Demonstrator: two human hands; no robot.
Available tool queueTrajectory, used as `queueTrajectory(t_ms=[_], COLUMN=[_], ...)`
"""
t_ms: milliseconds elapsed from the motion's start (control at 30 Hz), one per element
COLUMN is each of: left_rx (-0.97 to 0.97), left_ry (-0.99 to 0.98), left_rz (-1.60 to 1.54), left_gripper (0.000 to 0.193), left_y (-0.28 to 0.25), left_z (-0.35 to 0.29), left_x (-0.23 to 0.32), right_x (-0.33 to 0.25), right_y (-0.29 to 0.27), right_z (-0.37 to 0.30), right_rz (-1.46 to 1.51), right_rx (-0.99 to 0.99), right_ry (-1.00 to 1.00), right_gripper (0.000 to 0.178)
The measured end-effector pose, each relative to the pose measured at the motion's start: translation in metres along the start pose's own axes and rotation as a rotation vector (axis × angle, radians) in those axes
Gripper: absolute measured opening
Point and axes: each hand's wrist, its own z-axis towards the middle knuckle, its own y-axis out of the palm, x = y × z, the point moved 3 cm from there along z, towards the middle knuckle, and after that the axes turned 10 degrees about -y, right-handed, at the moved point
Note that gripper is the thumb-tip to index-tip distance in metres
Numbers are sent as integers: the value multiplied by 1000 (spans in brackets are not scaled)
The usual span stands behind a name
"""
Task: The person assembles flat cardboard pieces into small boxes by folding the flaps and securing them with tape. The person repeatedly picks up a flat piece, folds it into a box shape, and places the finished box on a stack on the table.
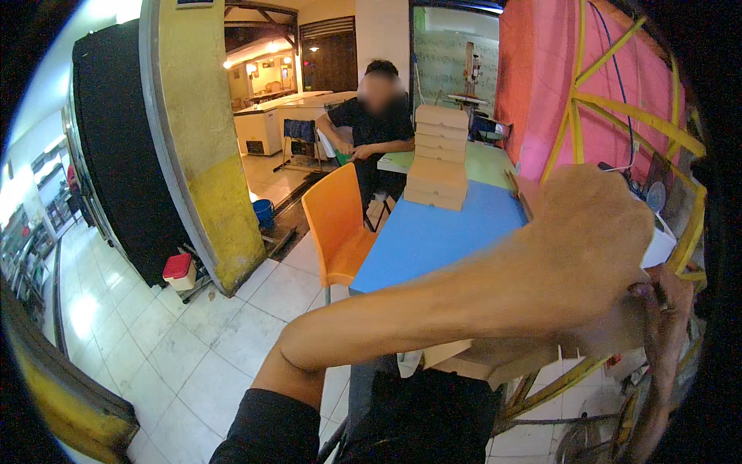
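Note:
My left arm stretches across the front to the right, and the back of my left hand [595, 247] faces me. Its fingers are turned away and hidden behind the hand and in blur. Close to it, at the far right, is my right hand [666, 309], smeared and partly covered, so its grip does not show. Beneath my left forearm and wrist lies a brown piece of cardboard [502, 359], perhaps part of a box, above my lap. Whether either hand grips it cannot be made out. A stack of brown cardboard boxes [439, 166] stands on the blue tabletop [433, 240] ahead.
An orange chair [336, 224] stands left of the table. Beyond it sits a person [375, 127] in dark clothes, hands together near a green thing. A yellow metal frame [576, 116] rises at right by the pink wall. A red-lidded tub [180, 271] rests on the tiled floor.

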Motion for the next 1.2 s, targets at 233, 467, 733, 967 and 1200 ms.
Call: queueTrajectory(t_ms=[233, 467, 733, 967, 1200], left_rx=[-97, -346, -201, 71, 176], left_ry=[-105, -537, -701, -1178, -1482], left_rz=[15, -41, -96, -261, -127], left_gripper=[15, 13, 23, 25, 31], left_y=[-36, -75, -77, -61, -15], left_z=[-44, -94, -117, -226, -356], left_x=[-23, -63, -133, -282, -302], right_x=[33, 91, 19, 31, 58], right_y=[17, 13, 0, 82, 191], right_z=[-22, -34, -25, -33, -60], right_rz=[281, 252, 340, 396, 627], right_rx=[-31, 40, 79, -172, -424], right_ry=[139, 180, -26, 61, -102], right_gripper=[9, 26, 72, 67, 59])
